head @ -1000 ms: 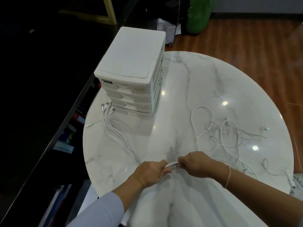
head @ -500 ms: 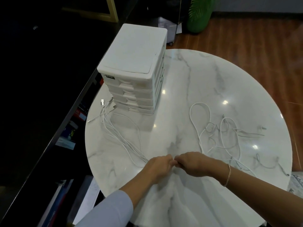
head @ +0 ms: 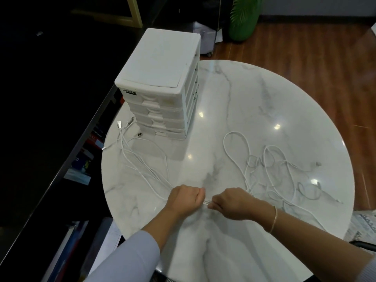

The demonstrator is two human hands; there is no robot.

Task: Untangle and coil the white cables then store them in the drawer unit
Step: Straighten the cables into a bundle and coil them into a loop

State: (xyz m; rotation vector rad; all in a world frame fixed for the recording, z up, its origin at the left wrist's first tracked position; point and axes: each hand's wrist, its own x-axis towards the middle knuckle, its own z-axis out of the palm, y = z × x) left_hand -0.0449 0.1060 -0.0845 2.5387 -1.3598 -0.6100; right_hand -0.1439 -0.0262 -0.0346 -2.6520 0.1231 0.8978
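Several white cables [head: 142, 159] run as a straight bundle from plugs near the drawer unit down to my left hand [head: 186, 198], which is closed around them. A short stretch of the bundle spans the gap to my right hand [head: 232, 202], also closed on it. Right of that hand the cables spread into a loose tangle of loops [head: 270, 165] on the marble table [head: 244, 98]. The white drawer unit [head: 162, 78] stands at the table's far left, all its drawers pushed in.
A dark counter edge [head: 81, 139] runs along the table's left side, with books on shelves below it. A green plant pot [head: 242, 19] stands on the wooden floor beyond the table. A patterned cushion [head: 364, 224] shows at the right edge.
My hands came together half a second ago and have now drawn slightly apart along the bundle. The plug ends by the drawer unit have shifted a little.
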